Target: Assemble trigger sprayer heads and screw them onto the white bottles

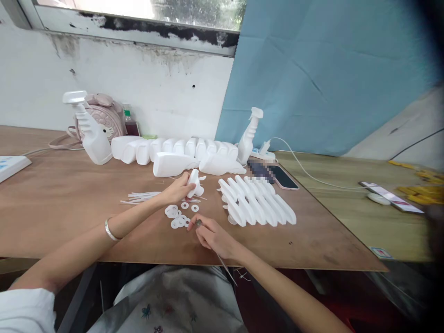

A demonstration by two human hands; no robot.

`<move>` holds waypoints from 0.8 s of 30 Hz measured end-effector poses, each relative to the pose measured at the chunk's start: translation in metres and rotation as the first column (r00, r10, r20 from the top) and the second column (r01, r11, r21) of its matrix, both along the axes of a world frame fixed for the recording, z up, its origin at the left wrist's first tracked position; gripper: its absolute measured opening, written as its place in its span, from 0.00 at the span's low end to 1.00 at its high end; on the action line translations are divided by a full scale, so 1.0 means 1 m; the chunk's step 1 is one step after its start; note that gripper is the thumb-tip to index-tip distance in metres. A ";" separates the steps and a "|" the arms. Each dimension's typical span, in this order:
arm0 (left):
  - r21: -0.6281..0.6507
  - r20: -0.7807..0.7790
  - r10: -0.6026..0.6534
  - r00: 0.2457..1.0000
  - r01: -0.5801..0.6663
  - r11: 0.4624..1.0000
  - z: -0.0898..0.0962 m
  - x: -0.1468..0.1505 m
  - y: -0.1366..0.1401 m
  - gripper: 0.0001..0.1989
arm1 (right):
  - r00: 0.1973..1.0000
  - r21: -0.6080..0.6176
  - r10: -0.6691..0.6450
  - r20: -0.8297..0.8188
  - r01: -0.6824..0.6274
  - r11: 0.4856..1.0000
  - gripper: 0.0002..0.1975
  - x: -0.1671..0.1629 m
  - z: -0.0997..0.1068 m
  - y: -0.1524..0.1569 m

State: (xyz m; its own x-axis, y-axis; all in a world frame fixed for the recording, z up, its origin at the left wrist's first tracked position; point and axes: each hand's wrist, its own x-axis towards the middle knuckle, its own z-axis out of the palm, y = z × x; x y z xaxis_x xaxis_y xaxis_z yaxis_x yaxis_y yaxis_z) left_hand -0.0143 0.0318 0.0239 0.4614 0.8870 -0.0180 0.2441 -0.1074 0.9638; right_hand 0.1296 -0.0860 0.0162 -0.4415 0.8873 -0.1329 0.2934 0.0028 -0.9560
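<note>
My left hand (182, 187) is closed around a white spray trigger head (194, 184), held just above the table. Below it lie loose flat white washers (172, 212), some overlapping. My right hand (213, 235) is at the near side of these washers, its index fingertip at the rightmost ones. A thin grey metal tool (225, 267), perhaps tweezers, sticks out from under the right palm toward the table's front edge; its other end is hidden in the hand. Thin white tubes (140, 198) lie beside my left forearm.
More white trigger heads (256, 203) lie in a row to the right. White bottles (180, 150) lie along the back, between two upright spray bottles (95, 138) (247, 138). Phones (284, 178), a power strip (265, 155) with a cable and a pink bag (106, 115) stand farther out.
</note>
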 end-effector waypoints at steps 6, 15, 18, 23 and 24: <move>0.144 -0.130 0.064 0.989 -0.045 0.989 0.010 0.049 -0.001 0.17 | 0.989 -0.075 -0.119 -0.085 0.113 0.991 0.09 0.012 -0.014 -0.002; -0.272 0.006 0.074 0.997 -0.070 0.960 -0.009 0.100 0.005 0.31 | 0.983 -0.045 -0.110 -0.149 0.104 0.994 0.05 0.015 -0.022 -0.002; -0.368 0.061 0.082 0.995 -0.054 0.928 -0.016 0.105 0.008 0.30 | 0.982 -0.032 -0.124 -0.140 0.120 0.992 0.05 0.015 -0.022 -0.002; -0.020 -0.142 0.139 0.980 -0.143 0.989 -0.001 0.084 -0.007 0.25 | 0.979 -0.015 -0.170 -0.116 0.169 0.986 0.06 0.016 -0.024 0.001; 0.144 -0.180 0.192 0.965 -0.167 0.975 0.006 0.074 -0.012 0.23 | 0.977 0.000 -0.192 -0.096 0.193 0.981 0.06 0.017 -0.024 0.001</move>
